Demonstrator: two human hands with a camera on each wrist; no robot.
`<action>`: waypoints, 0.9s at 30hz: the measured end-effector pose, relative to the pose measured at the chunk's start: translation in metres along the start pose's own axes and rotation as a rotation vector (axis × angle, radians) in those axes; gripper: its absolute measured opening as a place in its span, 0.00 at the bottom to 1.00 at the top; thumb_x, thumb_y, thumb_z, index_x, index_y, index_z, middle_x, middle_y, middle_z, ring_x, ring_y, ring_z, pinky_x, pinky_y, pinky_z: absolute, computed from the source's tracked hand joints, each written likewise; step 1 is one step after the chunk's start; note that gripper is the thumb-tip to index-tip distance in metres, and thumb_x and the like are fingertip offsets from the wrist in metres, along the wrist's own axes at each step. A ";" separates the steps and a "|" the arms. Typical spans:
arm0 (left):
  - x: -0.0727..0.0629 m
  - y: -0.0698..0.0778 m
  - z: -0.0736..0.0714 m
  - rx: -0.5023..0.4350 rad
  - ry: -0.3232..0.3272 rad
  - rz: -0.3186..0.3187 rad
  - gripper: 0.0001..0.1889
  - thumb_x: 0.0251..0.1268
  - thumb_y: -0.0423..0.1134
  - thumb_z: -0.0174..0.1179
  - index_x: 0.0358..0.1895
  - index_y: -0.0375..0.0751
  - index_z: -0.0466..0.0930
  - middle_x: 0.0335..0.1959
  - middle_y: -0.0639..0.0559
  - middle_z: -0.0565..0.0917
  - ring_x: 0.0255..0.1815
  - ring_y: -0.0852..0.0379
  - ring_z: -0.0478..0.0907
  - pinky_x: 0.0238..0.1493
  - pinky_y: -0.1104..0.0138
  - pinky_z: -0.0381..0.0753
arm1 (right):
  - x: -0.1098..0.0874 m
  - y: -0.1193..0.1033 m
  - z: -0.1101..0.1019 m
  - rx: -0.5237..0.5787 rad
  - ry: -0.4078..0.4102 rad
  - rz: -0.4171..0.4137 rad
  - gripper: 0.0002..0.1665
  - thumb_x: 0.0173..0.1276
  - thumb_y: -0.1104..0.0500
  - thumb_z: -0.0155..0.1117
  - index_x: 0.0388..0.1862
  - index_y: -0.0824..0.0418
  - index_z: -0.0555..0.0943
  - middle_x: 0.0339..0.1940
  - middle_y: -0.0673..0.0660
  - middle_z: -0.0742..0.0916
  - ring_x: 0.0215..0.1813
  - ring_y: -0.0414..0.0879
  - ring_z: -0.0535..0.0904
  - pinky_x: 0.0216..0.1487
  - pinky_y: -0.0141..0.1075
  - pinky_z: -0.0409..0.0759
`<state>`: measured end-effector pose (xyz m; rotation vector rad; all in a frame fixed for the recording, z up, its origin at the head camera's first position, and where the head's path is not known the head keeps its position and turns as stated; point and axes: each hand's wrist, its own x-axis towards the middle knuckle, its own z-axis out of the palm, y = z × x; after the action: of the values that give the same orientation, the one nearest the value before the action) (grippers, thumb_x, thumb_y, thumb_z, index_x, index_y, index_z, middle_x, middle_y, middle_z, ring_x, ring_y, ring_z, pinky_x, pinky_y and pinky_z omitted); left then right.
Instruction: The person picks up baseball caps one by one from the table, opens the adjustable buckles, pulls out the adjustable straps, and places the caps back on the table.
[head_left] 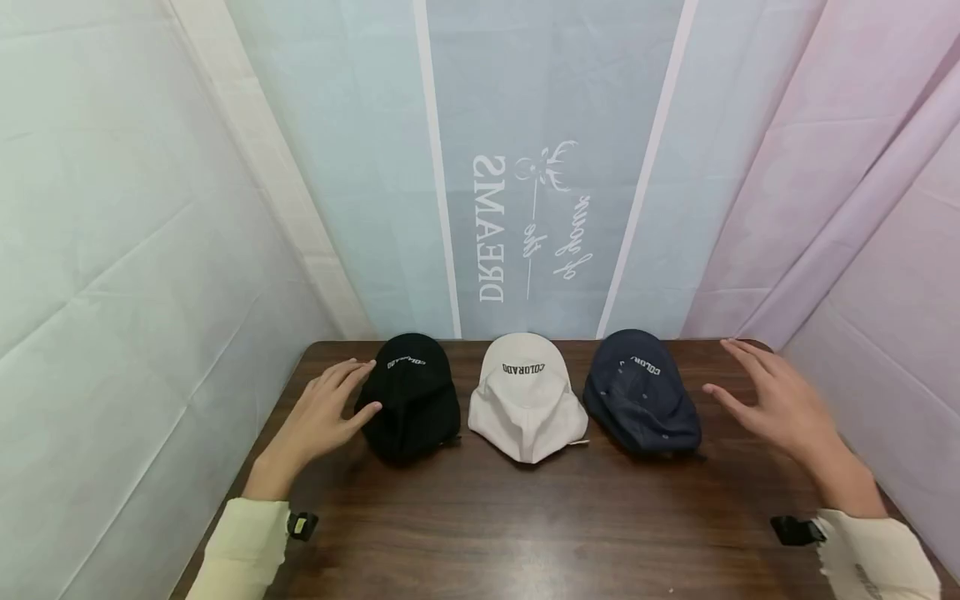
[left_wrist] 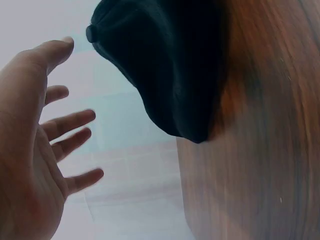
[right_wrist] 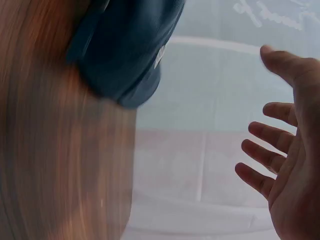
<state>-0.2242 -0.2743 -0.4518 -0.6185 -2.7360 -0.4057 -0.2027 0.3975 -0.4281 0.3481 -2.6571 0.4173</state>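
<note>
Three caps with COLORADO lettering lie in a row on the dark wooden table. The black cap [head_left: 408, 400] is on the left, the white cap [head_left: 527, 400] in the middle, and the navy cap [head_left: 641, 396] on the right. My left hand [head_left: 322, 412] is raised beside the black cap with fingers spread; its fingertips overlap that cap's edge in the head view, while a gap shows between them in the left wrist view. To the right of the navy cap, my right hand [head_left: 780, 408] hovers apart from it, fingers extended. Neither hand holds anything.
The wooden table [head_left: 525, 525] reaches back to a hanging printed cloth [head_left: 540, 100] with mirrored white lettering. Pale cloth walls [head_left: 112, 250] rise on both sides. Each wrist wears a small dark device, the left one [head_left: 302, 526] and the right one [head_left: 797, 531].
</note>
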 end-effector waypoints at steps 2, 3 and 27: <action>0.001 0.001 0.001 -0.005 0.049 0.034 0.34 0.74 0.50 0.68 0.79 0.44 0.71 0.73 0.36 0.77 0.75 0.35 0.72 0.67 0.32 0.73 | 0.001 -0.010 0.004 0.021 0.037 -0.016 0.46 0.69 0.48 0.77 0.80 0.62 0.70 0.72 0.72 0.78 0.70 0.73 0.71 0.60 0.71 0.70; 0.001 0.002 0.002 -0.012 0.069 0.047 0.33 0.74 0.49 0.68 0.77 0.43 0.72 0.72 0.36 0.78 0.73 0.35 0.74 0.66 0.33 0.75 | 0.001 -0.015 0.006 0.029 0.047 -0.020 0.44 0.70 0.49 0.76 0.79 0.62 0.71 0.71 0.72 0.78 0.70 0.73 0.71 0.59 0.71 0.71; 0.012 0.028 0.018 -0.158 0.188 0.153 0.25 0.69 0.37 0.72 0.67 0.38 0.81 0.65 0.36 0.82 0.67 0.38 0.78 0.66 0.40 0.80 | 0.035 -0.118 0.057 0.167 0.132 -0.214 0.30 0.69 0.64 0.75 0.69 0.63 0.81 0.63 0.63 0.85 0.59 0.60 0.83 0.49 0.58 0.84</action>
<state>-0.2259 -0.2399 -0.4581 -0.7820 -2.4761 -0.6141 -0.2185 0.2626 -0.4335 0.6271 -2.4316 0.5732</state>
